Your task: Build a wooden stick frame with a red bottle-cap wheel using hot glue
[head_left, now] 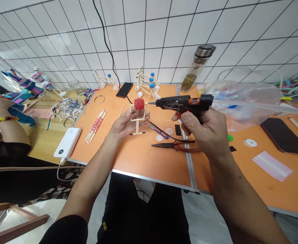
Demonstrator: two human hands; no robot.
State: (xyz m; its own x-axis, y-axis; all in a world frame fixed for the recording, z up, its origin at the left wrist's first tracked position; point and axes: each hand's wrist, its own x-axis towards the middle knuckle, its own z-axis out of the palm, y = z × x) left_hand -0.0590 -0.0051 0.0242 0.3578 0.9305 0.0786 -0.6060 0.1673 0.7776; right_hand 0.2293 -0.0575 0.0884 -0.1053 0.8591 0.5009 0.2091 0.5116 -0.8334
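In the head view, the left hand (123, 126) holds a little stick frame (137, 120) up over the table, with its fingers bent around it. A red round piece (139, 104) sits at the top of the frame. The right hand (210, 127) is wrapped around a black glue gun (175, 102), and its tip is right by the red piece's right end; I can't tell if they touch. Under the hands lie scissors (159, 131) with purple handles and pliers (165, 145) with reddish handles. A black cord (104, 34) hangs down the wall and runs behind the left hand, then on past the scissors to the pliers. At the back are a phone (124, 89), stick models (145, 81) with blue balls, and a leaning glass bottle (193, 74). A big clear bag (247, 108) and a dark phone (286, 135) are on the right. On the left are wrapped sticks (96, 126), a white power bank (67, 142), messy wires (67, 108) and another person's arm (7, 110) with a bead bracelet (3, 119). The table (131, 157) is orange with a metal edge, next to a yellowish wood table (44, 147). The wall (138, 30) has white tiles with dark lines. The marks on the power bank and the red wrappers are too small to read.
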